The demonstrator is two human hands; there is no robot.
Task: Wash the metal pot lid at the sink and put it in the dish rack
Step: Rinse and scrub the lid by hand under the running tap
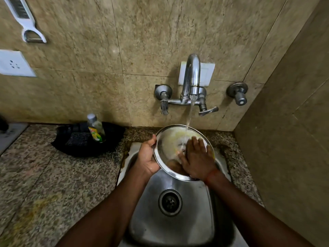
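Over the sink (178, 230), our right fingers (195, 142) lie straight and slightly spread, pressed flat on the inner face of the lid (167, 139). Water (189, 118) from the tap (192, 75) lands just above them. Our right hand (195, 159) covers the lid's lower right part. Our left hand (147, 157) grips the lid's left rim, thumb over the edge and the other fingers behind it, out of sight. The lid is held tilted toward us above the back of the sink, its surface streaked with pale yellowish residue. Below it sits the drain (170, 202). Left of the sink, on the speckled counter (53, 175), a black tray (114, 138) holds a soap bottle (96, 128) and a dark scrub pad (78, 139). A white peeler (26, 20) hangs on the wall at upper left.
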